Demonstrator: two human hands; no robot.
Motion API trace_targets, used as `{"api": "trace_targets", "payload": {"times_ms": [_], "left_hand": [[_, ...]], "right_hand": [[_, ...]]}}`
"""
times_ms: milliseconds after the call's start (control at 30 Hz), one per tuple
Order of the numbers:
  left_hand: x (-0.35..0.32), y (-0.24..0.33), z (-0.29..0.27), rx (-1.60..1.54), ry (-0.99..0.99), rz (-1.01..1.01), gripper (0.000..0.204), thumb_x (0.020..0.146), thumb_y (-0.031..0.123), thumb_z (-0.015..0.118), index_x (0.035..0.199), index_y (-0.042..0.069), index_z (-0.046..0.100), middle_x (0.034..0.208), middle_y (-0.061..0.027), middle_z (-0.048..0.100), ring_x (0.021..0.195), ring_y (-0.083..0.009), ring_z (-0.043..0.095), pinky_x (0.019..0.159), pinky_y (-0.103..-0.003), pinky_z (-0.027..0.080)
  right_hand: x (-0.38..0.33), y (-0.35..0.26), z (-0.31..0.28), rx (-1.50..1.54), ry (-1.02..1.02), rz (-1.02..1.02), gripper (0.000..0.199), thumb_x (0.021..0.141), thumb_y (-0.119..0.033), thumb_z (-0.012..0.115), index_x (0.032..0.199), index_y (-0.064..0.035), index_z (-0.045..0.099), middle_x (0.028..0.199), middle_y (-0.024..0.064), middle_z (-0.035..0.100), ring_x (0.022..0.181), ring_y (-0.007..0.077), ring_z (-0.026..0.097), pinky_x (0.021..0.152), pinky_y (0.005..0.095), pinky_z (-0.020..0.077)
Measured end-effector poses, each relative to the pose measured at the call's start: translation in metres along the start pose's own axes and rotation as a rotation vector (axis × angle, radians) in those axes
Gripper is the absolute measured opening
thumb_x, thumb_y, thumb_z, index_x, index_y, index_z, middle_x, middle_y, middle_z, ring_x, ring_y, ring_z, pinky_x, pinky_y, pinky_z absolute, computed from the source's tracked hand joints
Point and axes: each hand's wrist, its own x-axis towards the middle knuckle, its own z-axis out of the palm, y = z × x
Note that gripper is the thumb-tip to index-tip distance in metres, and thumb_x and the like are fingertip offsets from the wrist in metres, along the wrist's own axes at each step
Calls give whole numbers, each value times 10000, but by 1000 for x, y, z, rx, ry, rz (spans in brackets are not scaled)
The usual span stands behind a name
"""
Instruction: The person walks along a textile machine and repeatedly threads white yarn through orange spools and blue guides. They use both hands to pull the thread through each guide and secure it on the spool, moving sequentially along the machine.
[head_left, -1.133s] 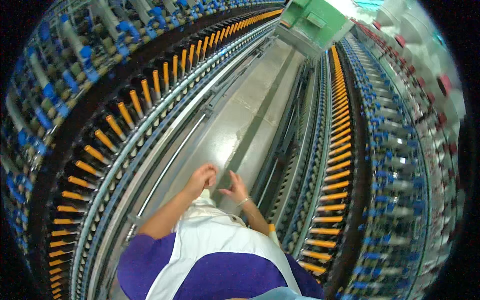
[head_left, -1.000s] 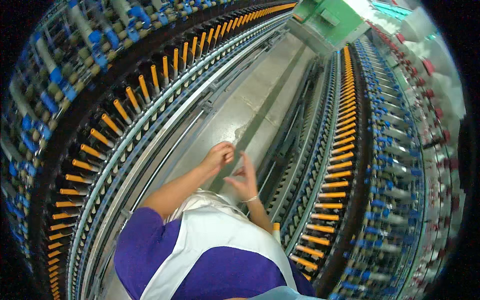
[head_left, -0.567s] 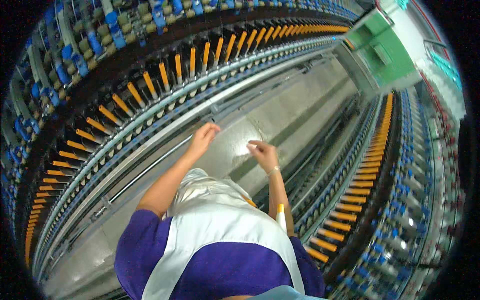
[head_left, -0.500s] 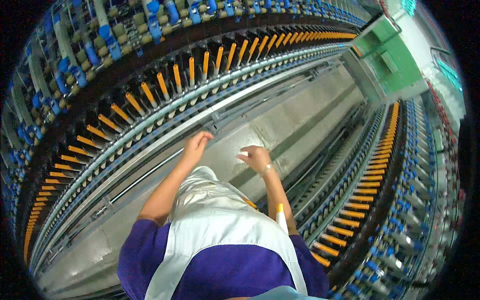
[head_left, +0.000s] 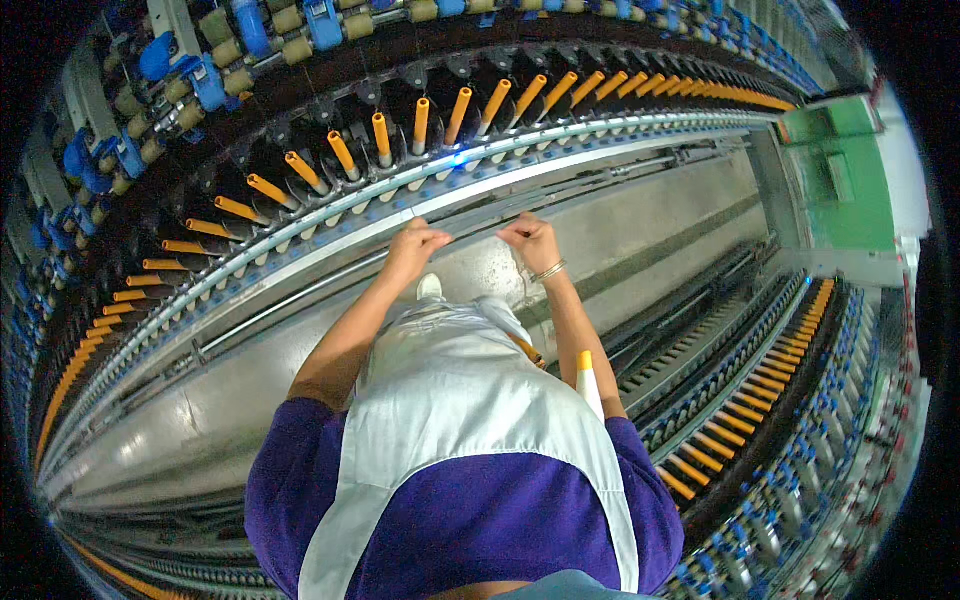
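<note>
My left hand (head_left: 411, 250) is raised in front of my apron, thumb and fingertips pinched together. Facing it across a small gap, my right hand (head_left: 536, 244) is pinched the same way, with a bracelet (head_left: 549, 271) on its wrist. Whatever the fingers hold, if anything, is too fine to make out. Both hands are nearest to the spinning frame's long metal rail (head_left: 390, 208) but appear apart from it. Beyond the rail stands a row of orange bobbin tubes (head_left: 421, 127) on spindles.
Blue and tan drafting rollers (head_left: 322, 22) line the frame above the tubes. A second row of orange tubes (head_left: 745, 410) runs along the right. A green cabinet (head_left: 845, 180) stands at the aisle's far end. A yellow-tipped white tube (head_left: 588, 388) sticks up from my apron (head_left: 470, 400).
My view has turned and shifted along the aisle, so the green cabinet sits farther right. Both hands have risen toward the left frame. The right fingers have closed tighter into a pinch.
</note>
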Motion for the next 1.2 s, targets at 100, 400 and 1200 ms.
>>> {"api": "trace_targets", "payload": {"times_ms": [100,400,1200], "left_hand": [[32,-8,15,-151,69,-30,143,786,237,693,867,127,737,767,-96,573,779,-257,555,689,-359,457],[26,-34,38,57,471,-276,106,785,186,682,818,96,729,787,-76,658,846,-240,552,753,-349,452],[110,-44,46,-1614,705,-685,164,876,120,588,1000,19,625,961,-42,664,828,-149,578,720,-272,457]], "right_hand": [[30,33,-6,-55,93,-24,113,678,-65,783,713,-17,687,644,47,544,617,132,499,540,287,393],[127,67,30,-116,-304,-308,114,646,-53,747,660,-23,638,1309,120,509,833,264,630,703,330,510],[188,77,71,-697,-6,74,156,797,-245,654,750,-99,684,670,130,645,602,305,635,548,388,505]]}}
